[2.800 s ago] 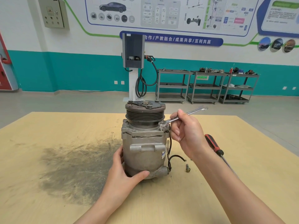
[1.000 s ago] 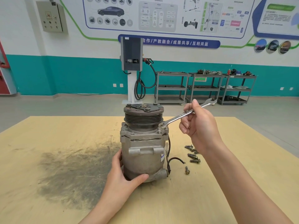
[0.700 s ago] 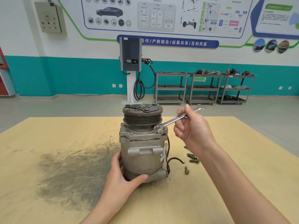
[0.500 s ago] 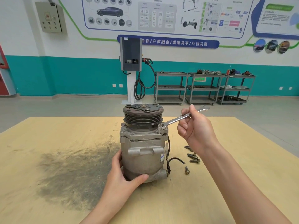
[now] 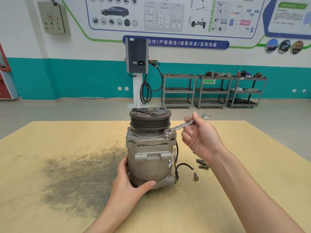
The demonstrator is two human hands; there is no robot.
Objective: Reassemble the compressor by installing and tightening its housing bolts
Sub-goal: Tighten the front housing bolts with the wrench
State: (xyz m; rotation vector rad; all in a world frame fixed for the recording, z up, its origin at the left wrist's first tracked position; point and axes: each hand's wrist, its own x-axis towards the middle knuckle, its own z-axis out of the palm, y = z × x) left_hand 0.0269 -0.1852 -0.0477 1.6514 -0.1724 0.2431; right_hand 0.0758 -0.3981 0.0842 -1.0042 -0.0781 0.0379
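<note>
Gripping wrench [image 5: 185, 124] | right hand [image 5: 201, 137] | left hand [image 5: 129, 187] steadies compressor [image 5: 149, 158]

Teal/white wall [image 5: 84, 78], grey shelf carts [image 5: 212, 91]

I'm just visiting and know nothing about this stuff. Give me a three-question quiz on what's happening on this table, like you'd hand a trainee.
1. True or false: the ring end of the wrench sits on a bolt at the compressor's upper flange.
2. Which hand steadies the compressor at its base? A) left hand B) right hand
3. Fill in: loose bolts lie on the table to the ______ of the compressor.

Key: 1 true; 2 A; 3 right.
</note>
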